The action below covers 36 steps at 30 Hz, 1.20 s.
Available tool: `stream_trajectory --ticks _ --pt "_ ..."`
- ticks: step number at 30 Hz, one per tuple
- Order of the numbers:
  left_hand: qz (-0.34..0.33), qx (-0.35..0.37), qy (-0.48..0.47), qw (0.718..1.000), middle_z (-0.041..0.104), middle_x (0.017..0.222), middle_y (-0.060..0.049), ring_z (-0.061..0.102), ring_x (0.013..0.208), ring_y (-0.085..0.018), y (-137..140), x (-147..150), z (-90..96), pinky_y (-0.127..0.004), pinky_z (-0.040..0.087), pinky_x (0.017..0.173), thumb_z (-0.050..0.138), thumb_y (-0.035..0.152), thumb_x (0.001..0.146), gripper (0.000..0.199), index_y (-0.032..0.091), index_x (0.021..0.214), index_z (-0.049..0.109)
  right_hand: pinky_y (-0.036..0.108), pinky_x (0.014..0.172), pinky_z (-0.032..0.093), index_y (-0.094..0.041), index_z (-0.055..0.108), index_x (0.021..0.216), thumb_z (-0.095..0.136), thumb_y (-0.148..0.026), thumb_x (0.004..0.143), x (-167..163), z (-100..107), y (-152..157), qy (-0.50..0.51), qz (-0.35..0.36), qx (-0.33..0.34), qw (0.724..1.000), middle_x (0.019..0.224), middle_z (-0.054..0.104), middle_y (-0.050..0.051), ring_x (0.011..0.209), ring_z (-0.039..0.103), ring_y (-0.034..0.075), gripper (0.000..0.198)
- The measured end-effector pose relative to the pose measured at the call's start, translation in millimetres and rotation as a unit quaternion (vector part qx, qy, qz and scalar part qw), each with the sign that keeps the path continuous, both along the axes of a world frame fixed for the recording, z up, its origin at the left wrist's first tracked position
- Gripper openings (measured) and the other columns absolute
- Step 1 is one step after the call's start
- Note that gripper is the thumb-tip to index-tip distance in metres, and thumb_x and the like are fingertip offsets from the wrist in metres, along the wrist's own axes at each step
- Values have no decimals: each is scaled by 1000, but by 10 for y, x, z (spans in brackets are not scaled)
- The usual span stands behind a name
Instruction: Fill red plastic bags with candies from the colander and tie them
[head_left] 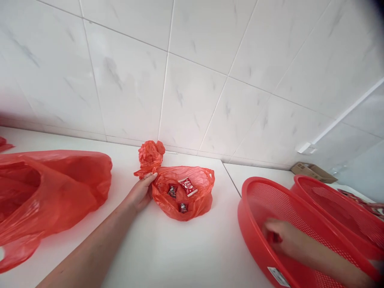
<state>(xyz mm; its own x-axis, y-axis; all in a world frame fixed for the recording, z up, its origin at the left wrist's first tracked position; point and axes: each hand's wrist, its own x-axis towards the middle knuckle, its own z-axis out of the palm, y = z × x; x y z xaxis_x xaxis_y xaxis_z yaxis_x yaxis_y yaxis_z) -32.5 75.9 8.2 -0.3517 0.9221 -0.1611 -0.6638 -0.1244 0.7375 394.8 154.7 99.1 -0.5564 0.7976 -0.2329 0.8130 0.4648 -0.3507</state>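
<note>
My left hand (144, 191) pinches the left rim of a small red plastic bag (183, 212), which stands on the white table with its mouth open upward. Inside lie a red and white wrapped packet (188, 187) and two small dark wrapped sweets, one at the left (172, 191) and one at the front (183, 207). My right hand (279, 236) is down inside a red perforated plastic basket (249, 208). Its fingers are curled and blurred, with something small and dark red at them that I cannot identify.
A large red plastic bag (78, 192) lies at the left, mouth partly open. Behind the small bag, a crumpled red bag (151, 154) sits near the tiled wall (195, 100). A second red basket (327, 200) and a cardboard box (315, 173) stand at the right.
</note>
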Motion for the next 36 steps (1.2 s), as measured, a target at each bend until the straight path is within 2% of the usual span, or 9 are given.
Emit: stream_trajectory --ticks 6,11,16,21,25,28,31,34,36 --pt "2 8 -4 1000 69 85 -5 67 74 -17 -9 21 20 -27 55 68 62 24 83 11 17 91 62 32 69 45 -26 51 74 48 -32 84 -968 701 -42 105 40 141 984 90 56 1 79 56 19 11" --pt "-4 18 -2 1000 69 83 -4 67 73 -17 -21 15 8 -27 54 67 64 25 81 10 17 86 61 28 70 45 -25 56 85 49 -28 83 -1805 648 -147 128 167 125 970 97 54 1 77 55 15 8" --pt "-14 23 -3 1000 68 85 -4 66 75 -17 -21 -3 -2 -28 53 67 66 28 79 13 18 86 61 33 85 46 -27 50 124 65 -37 74 -2250 562 -77 62 194 114 972 128 44 6 113 47 24 54" --pt "-28 26 2 999 68 93 -7 66 81 -19 -34 -14 5 -29 53 70 67 30 78 20 18 92 61 43 105 33 -19 42 134 59 -35 80 -2440 550 -58 153 89 246 953 138 36 11 128 34 26 59" --pt "-2 35 11 999 66 84 -2 64 74 -16 -33 -3 -25 -27 52 67 68 36 75 24 19 86 57 42 109 29 -16 32 139 58 -31 80 -2427 220 -116 343 -37 358 868 138 37 14 131 32 25 66" --pt "27 39 32 998 63 78 0 62 66 -14 -17 14 -52 -26 49 60 70 37 70 28 19 84 53 46 108 29 -10 28 141 59 -36 78 -2322 -108 -93 391 -159 372 827 138 36 20 131 31 30 74" --pt "74 32 74 994 57 67 4 55 57 -11 9 29 -37 -22 42 53 70 31 66 28 20 77 48 49 100 35 -4 43 129 62 -46 72 -2201 -319 42 342 -231 317 854 129 44 26 123 39 37 73" --pt "129 28 138 982 49 58 7 45 50 -7 21 30 68 -19 34 48 70 26 63 26 18 68 46 42 81 44 -11 61 93 59 -51 73 -2132 -356 199 302 -204 214 906 101 60 18 95 56 33 45" --pt "160 30 181 970 47 58 7 42 50 -6 2 19 201 -18 32 49 70 25 65 24 18 66 47 35 70 45 -16 61 76 57 -52 75 -2128 -301 258 337 -174 150 913 84 62 10 79 57 26 37"
